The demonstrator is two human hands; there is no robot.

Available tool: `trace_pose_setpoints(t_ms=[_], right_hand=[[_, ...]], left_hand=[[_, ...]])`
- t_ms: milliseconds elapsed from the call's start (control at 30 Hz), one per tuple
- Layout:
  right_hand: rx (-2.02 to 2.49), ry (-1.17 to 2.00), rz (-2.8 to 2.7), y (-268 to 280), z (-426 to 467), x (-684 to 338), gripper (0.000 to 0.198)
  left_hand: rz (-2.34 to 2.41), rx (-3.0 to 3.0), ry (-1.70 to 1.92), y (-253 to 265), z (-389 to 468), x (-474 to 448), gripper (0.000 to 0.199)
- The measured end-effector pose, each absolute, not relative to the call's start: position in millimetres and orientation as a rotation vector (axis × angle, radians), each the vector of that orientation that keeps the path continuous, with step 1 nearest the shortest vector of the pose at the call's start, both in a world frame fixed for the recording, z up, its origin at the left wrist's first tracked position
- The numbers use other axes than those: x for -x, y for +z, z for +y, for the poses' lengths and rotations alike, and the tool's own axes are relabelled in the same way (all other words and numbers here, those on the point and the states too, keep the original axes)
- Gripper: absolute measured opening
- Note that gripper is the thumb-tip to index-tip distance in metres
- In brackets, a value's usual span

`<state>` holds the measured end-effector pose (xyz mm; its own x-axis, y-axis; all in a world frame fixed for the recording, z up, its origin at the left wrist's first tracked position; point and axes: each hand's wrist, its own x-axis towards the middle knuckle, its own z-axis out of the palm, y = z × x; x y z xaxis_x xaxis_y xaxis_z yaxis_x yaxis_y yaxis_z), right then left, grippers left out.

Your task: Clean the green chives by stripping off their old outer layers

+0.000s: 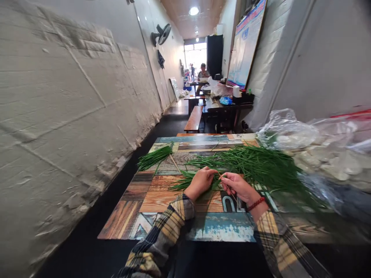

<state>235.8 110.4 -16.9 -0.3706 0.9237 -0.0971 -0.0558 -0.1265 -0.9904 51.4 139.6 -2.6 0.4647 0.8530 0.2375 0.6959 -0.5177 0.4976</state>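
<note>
A small bunch of chives [182, 182] lies under my left hand [201, 182], which is closed around its near end, with the green tips pointing left. Beside it, the fingers of my right hand [237, 188] pinch a thin wooden skewer [231, 190], its upper end meeting the left hand's fingertips. Whether the skewer passes through the stalks is hidden by the fingers. A large loose heap of chives [255, 162] spreads behind and right of my hands. To the left rests a gathered chive bundle [155, 157] with another skewer [174, 163] sticking out of it.
The patchwork-patterned table [121, 216] runs close to a rough white wall [72, 96] on the left. Clear plastic bags [290, 127] with pale contents crowd the right side. Beyond stand a wooden bench [194, 117], dark tables and a seated person [203, 72].
</note>
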Motion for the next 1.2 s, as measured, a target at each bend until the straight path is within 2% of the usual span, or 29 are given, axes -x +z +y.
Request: trace_pose_setpoints(t_ms=[133,267,433,567,700,867,1100,1200], right_hand=[[1.029,1.606,-1.34,-14.4,113.5,-235.5,0.038],[1.024,1.619,-1.319,-14.1,117.3,-236.5,0.037],[1.055,1.606,-1.287,-14.2,114.9,-235.2,0.036],[1.112,1.529,-1.254,-17.6,109.2,-230.4,0.035],[1.101,1.516,-1.242,-20.4,101.8,-222.0,0.035],[1.069,1.584,-1.218,-17.7,93.3,-197.2,0.034],[1.024,1.583,-1.294,-11.9,95.9,-167.0,0.031],[1.064,1.476,-1.36,-12.4,99.1,-167.3,0.027]], left_hand=[[1.284,-2.492,0.581,-7.3,146.7,-58.4,0.027],[1.302,-2.426,0.703,-11.2,150.5,-54.8,0.026],[1.376,-1.983,1.054,-8.3,157.3,-48.0,0.019],[1.175,-1.555,1.192,-2.3,153.8,-31.6,0.01],[0.971,-1.294,1.182,-2.3,141.2,-13.1,0.034],[0.942,-1.143,1.106,-2.5,131.6,-7.6,0.02],[0.903,-0.866,1.292,-1.6,135.4,-5.5,0.031],[0.884,-0.724,1.343,-1.7,136.5,-3.9,0.032]])
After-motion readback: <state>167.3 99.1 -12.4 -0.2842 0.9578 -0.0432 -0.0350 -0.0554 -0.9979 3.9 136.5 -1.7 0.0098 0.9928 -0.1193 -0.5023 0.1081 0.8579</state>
